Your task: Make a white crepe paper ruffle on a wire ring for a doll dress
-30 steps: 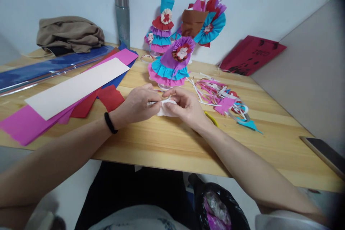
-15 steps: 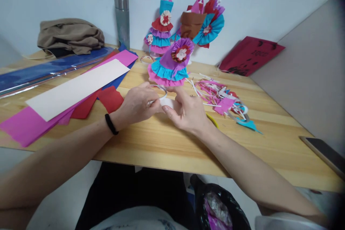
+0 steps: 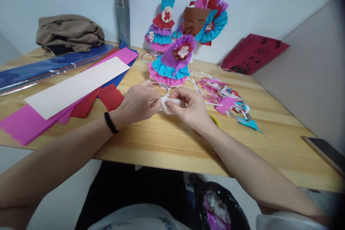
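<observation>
Now the right thumb closes on the white piece

Nearest us, below the worktop (image 3: 151,147), we see a black bag (image 3: 237,205) with purple scraps inside. Just past the near edge, our left hand (image 3: 140,102) grips the left end of the white piece (image 3: 163,105) between thumb and fingers. Our right hand (image 3: 190,109) grips its right end, thumb pressed on top. Half a second ago that thumb lay out straighter and the fingers stood more spread; with both ends pinched, we judge the piece firmly in hand.

A pale loop (image 3: 163,86) shows just beyond our fingers; a second ago they hid most of it. Something yellow (image 3: 214,119) lies partly under our right forearm.

Farther on, a cream strip (image 3: 78,88) lies left, paper scraps (image 3: 226,104) right, and a frilled figure (image 3: 169,71) between. Farthest, a flask (image 3: 122,18) stands left and a red bag (image 3: 256,55) leans right.
</observation>
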The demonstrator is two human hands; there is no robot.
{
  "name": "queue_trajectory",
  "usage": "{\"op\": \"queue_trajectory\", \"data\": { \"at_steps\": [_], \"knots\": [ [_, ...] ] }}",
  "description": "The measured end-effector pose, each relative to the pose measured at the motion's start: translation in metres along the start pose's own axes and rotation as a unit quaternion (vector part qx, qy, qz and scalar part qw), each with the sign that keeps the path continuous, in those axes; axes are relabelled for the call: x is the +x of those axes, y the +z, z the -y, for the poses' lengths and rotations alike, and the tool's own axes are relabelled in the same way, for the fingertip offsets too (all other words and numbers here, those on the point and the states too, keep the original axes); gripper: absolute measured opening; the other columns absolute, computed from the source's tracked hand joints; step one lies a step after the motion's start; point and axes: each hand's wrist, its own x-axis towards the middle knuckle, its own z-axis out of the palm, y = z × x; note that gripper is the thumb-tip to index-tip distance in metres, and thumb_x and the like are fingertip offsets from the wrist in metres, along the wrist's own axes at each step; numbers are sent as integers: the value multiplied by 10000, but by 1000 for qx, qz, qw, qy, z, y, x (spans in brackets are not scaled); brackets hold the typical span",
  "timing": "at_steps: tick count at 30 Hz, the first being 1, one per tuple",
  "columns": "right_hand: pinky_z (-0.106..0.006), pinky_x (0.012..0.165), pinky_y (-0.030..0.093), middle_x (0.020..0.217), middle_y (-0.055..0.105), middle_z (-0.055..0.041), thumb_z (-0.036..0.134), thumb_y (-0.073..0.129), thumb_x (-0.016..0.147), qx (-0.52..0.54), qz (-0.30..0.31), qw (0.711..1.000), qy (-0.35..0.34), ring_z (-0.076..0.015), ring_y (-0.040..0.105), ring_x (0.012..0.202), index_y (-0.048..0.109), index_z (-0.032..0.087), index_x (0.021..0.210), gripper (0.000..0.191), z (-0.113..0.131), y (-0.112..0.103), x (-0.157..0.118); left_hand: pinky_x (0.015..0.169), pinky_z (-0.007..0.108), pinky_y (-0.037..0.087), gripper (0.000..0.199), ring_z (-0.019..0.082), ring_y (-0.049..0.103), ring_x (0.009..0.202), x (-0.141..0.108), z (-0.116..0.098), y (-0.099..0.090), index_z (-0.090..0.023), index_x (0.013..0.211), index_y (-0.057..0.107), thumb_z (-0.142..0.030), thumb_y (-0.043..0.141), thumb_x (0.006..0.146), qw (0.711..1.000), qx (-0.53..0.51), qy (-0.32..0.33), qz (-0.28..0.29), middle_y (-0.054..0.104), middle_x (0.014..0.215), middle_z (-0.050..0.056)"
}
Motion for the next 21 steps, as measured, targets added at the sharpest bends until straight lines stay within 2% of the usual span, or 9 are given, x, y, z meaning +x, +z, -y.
{"op": "queue_trajectory", "data": {
  "at_steps": [5, 10, 15, 21],
  "knots": [
    [-273, 576, 365, 629, 595, 9, 184, 598, 738, -55, -16, 996, -68, -120, 499, 573, 568, 189, 659, 85, 1, 0, -2, 617, 285, 410, 303, 149, 463, 612, 0, -1, -1, -167, 529, 519, -137, 465, 826, 1000, 6, 2, 8, 473, 523, 13],
    [-275, 611, 396, 661, 634, 2, 177, 596, 772, -35, 1, 994, -103, -126, 540, 607, 618, 185, 686, 89, 2, -1, -2, 618, 296, 408, 310, 147, 430, 592, 1, -3, -1, -177, 532, 512, -147, 461, 836, 1000, 2, 1, 12, 446, 511, 5],
    [-268, 605, 405, 655, 636, 4, 195, 611, 764, 11, 9, 997, -69, -123, 544, 606, 638, 177, 686, 84, 0, -1, -1, 729, 300, 450, 320, 126, 372, 550, 0, -2, 1, -187, 517, 471, -151, 456, 834, 1000, -12, 11, -5, 396, 488, -21],
    [-251, 534, 371, 628, 601, 7, 245, 627, 739, 70, 11, 997, 3, -107, 494, 554, 613, 177, 675, 95, 1, 1, -1, 647, 272, 416, 302, 136, 421, 597, 0, -3, 0, -182, 527, 479, -166, 460, 827, 1000, 4, -6, 3, 433, 517, -8]
  ]
}}
